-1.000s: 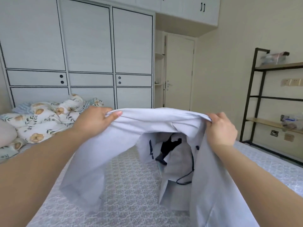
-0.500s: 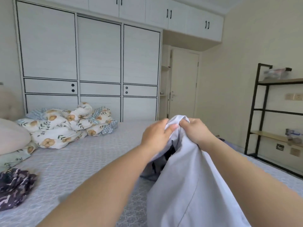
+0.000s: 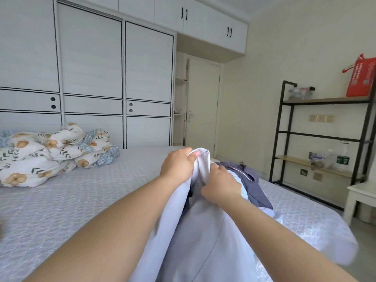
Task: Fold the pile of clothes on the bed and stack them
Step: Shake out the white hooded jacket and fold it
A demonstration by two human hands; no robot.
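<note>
Bed (image 3: pixel 85 192), both hands' grip on pale garment (image 3: pixel 203 231), R hand (image 3: pixel 220 187) now lower vs L hand (image 3: pixel 179 164)

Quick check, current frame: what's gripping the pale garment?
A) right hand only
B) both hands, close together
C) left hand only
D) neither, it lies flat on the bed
B: the left hand grips the pale garment at its top edge, and the right hand grips it just below.

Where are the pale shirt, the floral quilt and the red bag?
pale shirt (image 3: pixel 203 241), head view, hanging front panel.
floral quilt (image 3: pixel 40 159), head view, middle of heap.
red bag (image 3: pixel 362 78), head view, front face.
</note>
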